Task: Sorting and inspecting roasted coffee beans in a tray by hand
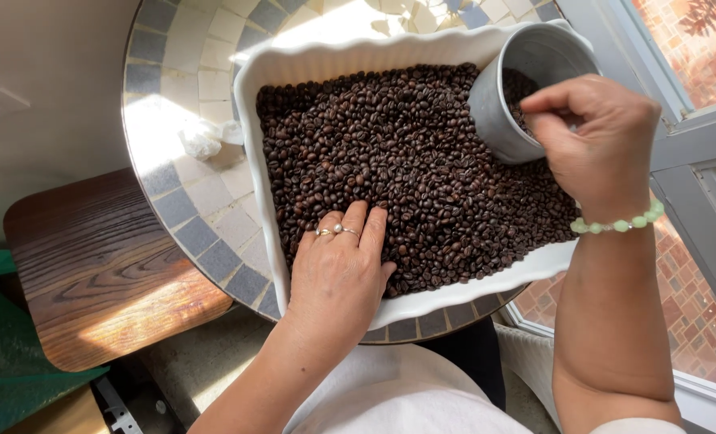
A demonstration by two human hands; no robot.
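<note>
Right hand (599, 149) clamped on cup (527, 88) rim, cup tilted, mouth low in beans (410, 169). Left hand (342, 265) flat, fingers together, resting on beans at near edge of dish (326, 60). We'd best keep cup mouth down, left hand sweeping beans toward it, avoid spills over rim.

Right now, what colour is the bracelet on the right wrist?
Pale green beads, bracelet, clearest in the head view.
</note>
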